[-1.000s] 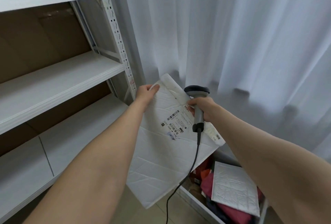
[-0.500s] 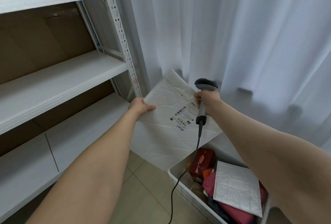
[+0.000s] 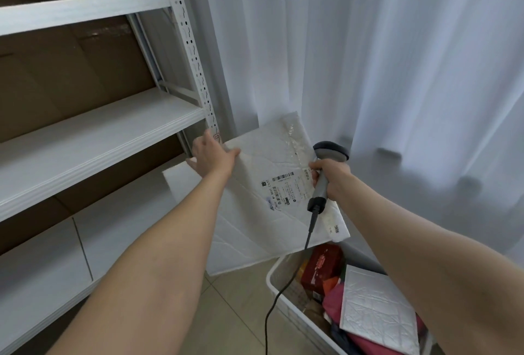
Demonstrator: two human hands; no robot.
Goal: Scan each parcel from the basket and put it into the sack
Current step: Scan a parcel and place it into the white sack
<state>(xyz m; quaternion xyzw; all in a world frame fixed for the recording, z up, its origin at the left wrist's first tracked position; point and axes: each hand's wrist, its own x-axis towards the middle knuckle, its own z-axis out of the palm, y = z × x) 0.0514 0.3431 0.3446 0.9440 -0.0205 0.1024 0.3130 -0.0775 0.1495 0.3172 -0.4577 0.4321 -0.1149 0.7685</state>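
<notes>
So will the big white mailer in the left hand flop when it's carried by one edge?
Probably only slightly: the white mailer lies nearly flat though the left hand pinches just its upper edge. It is likely light, since that edge grip seems to carry it. Its smooth skin may slip.

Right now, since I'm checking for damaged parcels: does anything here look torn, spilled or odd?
Nothing looks torn or spilled. The white mailer, held between the left hand and the right hand that grips the scanner, only has wrinkled clear tape along its flap.
</notes>
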